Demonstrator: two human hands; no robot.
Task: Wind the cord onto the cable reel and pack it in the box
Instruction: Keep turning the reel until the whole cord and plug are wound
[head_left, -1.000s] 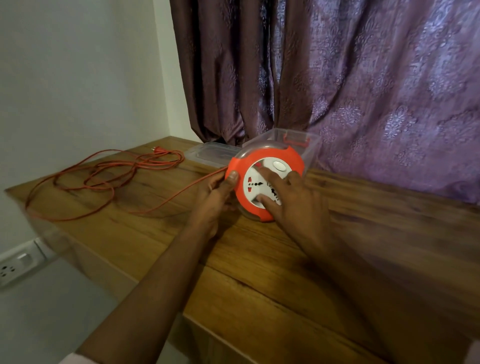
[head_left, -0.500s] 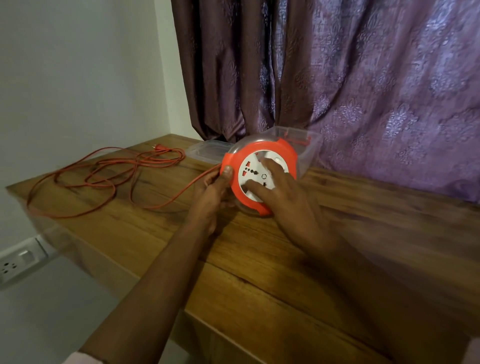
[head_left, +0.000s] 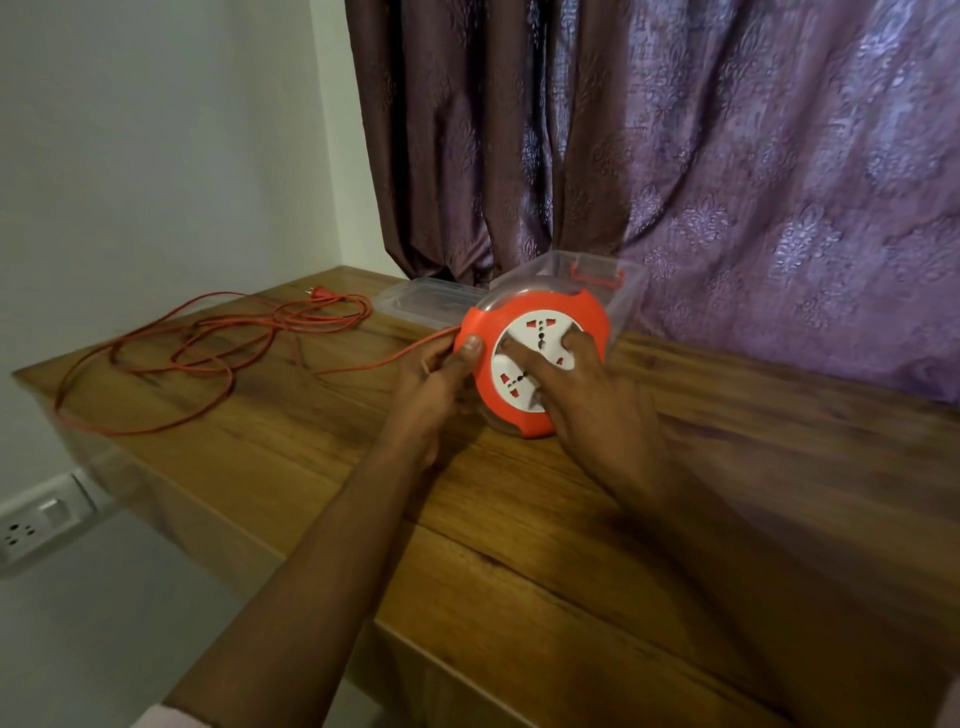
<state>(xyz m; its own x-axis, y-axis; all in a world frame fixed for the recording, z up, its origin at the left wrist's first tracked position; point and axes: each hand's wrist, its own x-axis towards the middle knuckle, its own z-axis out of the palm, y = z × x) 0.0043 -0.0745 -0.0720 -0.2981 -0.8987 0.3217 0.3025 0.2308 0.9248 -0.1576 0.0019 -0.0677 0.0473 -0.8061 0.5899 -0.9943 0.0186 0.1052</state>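
Note:
An orange cable reel (head_left: 524, 318) with a white socket face stands tilted on the wooden table (head_left: 467, 519). My left hand (head_left: 434, 387) grips its left rim, thumb on the orange edge. My right hand (head_left: 587, 400) lies on the white face with fingers spread over the sockets. An orange cord (head_left: 208, 358) runs from the reel's left side into loose loops across the table's left part, ending in a plug (head_left: 319, 293) near the wall. A clear plastic box (head_left: 613, 291) with an orange latch stands right behind the reel.
The box's clear lid (head_left: 423, 301) lies flat behind the reel, to its left. A purple curtain (head_left: 675, 156) hangs behind the table. A white wall socket (head_left: 36, 525) sits below the table's left edge. The table's front edge is near me.
The white socket face has turned under my right hand's fingers. The reel has tipped up a little, and the cord loops on the left have shifted slightly.

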